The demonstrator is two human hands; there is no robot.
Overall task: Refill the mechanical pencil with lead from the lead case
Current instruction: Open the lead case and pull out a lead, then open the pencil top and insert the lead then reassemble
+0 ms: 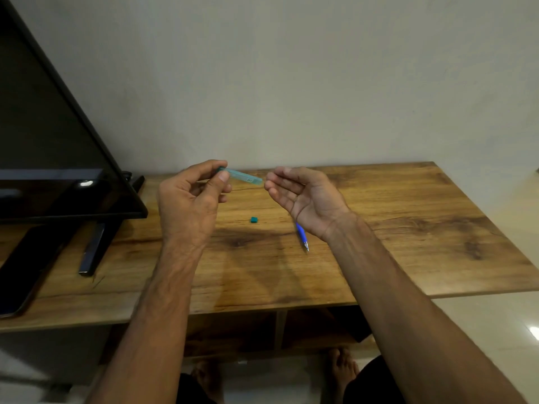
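My left hand pinches one end of a translucent teal lead case and holds it above the wooden table, tilted down to the right. The case's open end points into my right hand, which is cupped palm-up with its fingers apart, right at the case's tip. I cannot tell whether any lead lies in the palm. A small teal cap rests on the table below the hands. The blue mechanical pencil lies on the table, partly hidden under my right wrist, with its metal tip pointing toward me.
A black TV screen on a stand fills the left side of the table. A dark flat device lies near the front left edge. The wall runs right behind the table. Bare feet show below the table's front edge.
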